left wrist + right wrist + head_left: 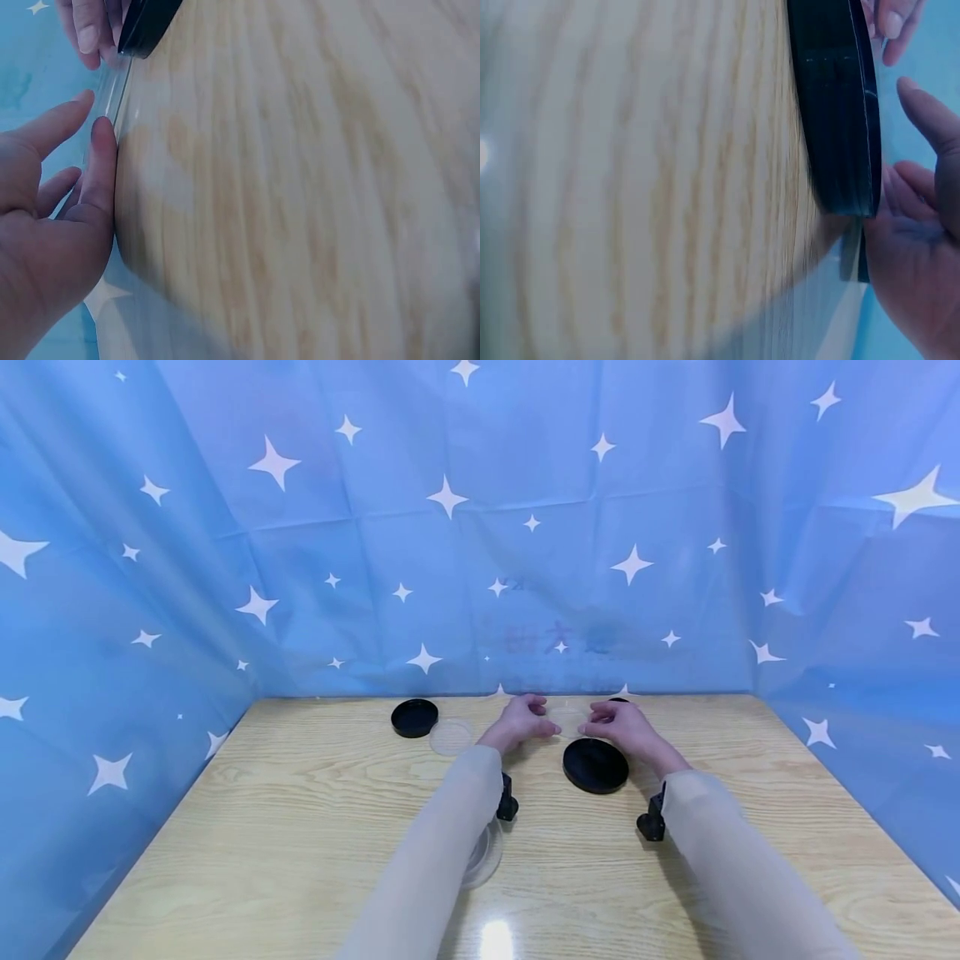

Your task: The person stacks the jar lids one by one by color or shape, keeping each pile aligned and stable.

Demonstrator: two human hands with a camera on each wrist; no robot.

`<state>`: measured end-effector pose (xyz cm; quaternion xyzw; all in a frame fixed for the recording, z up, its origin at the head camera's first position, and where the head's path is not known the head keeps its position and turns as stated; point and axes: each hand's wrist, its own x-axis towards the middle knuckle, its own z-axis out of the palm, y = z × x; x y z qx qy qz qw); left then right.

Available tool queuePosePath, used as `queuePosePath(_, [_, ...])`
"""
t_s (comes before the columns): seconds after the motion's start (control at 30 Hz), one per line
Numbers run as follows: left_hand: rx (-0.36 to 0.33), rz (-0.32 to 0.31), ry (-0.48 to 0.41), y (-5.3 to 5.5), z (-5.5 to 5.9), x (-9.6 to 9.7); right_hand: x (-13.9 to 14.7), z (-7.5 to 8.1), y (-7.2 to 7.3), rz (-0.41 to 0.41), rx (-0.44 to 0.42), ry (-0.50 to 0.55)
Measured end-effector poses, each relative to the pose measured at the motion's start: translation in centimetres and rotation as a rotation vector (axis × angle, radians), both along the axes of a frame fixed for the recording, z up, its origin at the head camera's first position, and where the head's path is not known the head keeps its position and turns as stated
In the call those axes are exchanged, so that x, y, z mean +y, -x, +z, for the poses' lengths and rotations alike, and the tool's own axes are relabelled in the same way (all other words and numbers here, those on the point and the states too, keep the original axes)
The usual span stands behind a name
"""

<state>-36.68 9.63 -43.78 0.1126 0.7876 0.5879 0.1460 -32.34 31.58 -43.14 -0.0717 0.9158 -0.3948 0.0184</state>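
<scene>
1. Dish, clear, sits between left hand and right hand, both loosely spread, toward the desk's back.
2. Step seems to be positioning it; next move likely calls for light, even contact.

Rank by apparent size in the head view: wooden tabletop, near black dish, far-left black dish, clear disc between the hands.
1. Wooden tabletop
2. Near black dish
3. Far-left black dish
Unranked: clear disc; it is faint and partly hidden, so its size is unsure.
</scene>
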Motion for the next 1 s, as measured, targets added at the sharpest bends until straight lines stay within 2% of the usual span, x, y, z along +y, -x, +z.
queuePosePath(0.1, [0.018,0.012,0.037,0.01,-0.11,0.19,-0.16,-0.08,0.21,0.001,0.001,-0.003])
queuePosePath(0.3, [0.018,0.02,0.029,-0.06,-0.35,0.58,-0.03,-0.23,0.39,0.005,-0.007,-0.02])
queuePosePath(0.6, [0.042,0.031,0.1,0.1,-0.62,0.86,-0.26,-0.65,0.44,-0.005,-0.037,0.028])
queuePosePath(0.83, [0.048,0.029,0.099,0.13,-0.45,0.76,-0.36,-0.77,0.61,-0.009,-0.037,0.044])
queuePosePath(1.0, [0.029,0.044,0.085,0.27,-0.33,0.81,-0.22,-0.98,0.86,-0.011,-0.016,0.056])
